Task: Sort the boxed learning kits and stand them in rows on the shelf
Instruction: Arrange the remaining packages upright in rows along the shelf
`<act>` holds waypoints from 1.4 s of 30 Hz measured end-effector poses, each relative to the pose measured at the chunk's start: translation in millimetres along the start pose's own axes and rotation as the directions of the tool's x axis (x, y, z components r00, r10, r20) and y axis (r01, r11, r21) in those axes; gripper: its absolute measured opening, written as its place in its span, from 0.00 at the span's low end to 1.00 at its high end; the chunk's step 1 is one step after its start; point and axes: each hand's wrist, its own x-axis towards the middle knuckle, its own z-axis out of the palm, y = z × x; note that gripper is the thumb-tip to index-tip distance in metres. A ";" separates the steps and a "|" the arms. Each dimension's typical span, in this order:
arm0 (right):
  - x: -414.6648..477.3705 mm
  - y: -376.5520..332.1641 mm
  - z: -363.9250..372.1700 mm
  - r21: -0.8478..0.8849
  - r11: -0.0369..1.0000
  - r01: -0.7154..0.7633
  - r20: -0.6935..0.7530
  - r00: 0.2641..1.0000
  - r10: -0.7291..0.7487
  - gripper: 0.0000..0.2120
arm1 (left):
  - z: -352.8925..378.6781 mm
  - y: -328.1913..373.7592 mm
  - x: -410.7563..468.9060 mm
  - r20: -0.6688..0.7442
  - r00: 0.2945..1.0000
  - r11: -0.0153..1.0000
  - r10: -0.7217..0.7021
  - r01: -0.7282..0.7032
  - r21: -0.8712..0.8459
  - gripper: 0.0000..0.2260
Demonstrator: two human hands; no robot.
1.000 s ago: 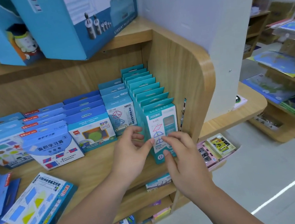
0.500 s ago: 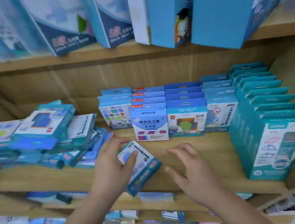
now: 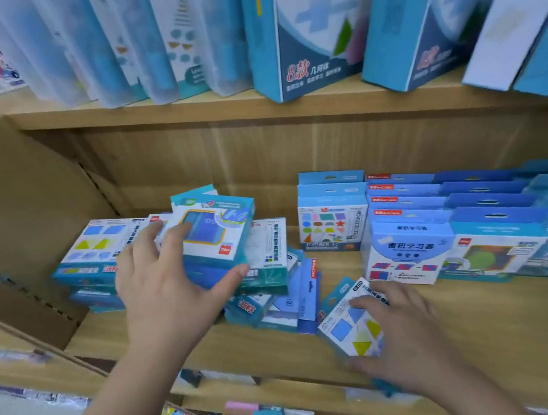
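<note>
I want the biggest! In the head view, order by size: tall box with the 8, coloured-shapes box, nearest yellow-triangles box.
1. Tall box with the 8.
2. Coloured-shapes box, nearest yellow-triangles box: alike, closeness misleads; unranked.

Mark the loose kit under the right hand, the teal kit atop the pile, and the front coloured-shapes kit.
Loose kit (image 3: 342,330): head view, blue square on its face.
Teal kit (image 3: 214,230): head view, blue picture panel.
Coloured-shapes kit (image 3: 334,229): head view, printed front.
</note>
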 end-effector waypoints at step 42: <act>-44.2 65.6 -48.3 0.981 -0.075 -0.179 0.182 0.717 0.673 0.16 | 43.8 3.7 25.3 0.263 0.927 0.959 0.267 -0.282 0.020 0.30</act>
